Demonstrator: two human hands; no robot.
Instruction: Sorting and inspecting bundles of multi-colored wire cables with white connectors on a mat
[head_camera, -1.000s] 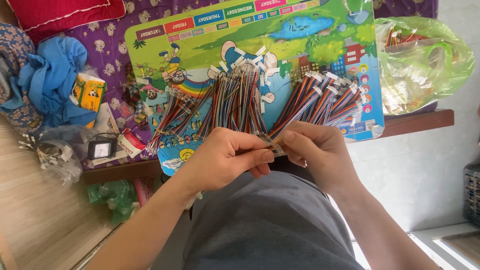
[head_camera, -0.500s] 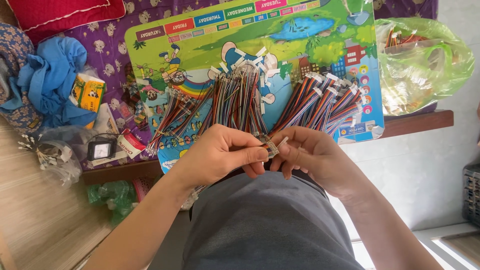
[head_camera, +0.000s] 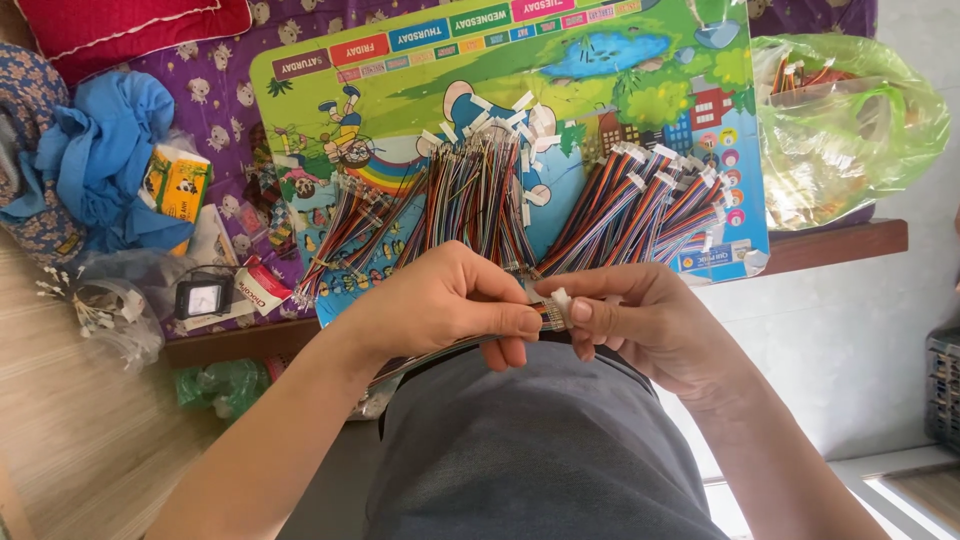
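My left hand and my right hand meet over my lap and pinch one multicoloured wire harness between them. Its white connector sits under my right thumb, and the wire tail runs back under my left palm. Just beyond my hands, several bundles of the same coloured wires with white plugs fan out on a bright cartoon board, with another fan of wires to the right.
A green plastic bag with more wires lies at the right on a wooden ledge. At the left are a blue cloth, a small yellow box, a little meter and clear bags.
My hands have stayed over my lap. The fingers shifted along the harness, and my right thumb now presses on the white connector.
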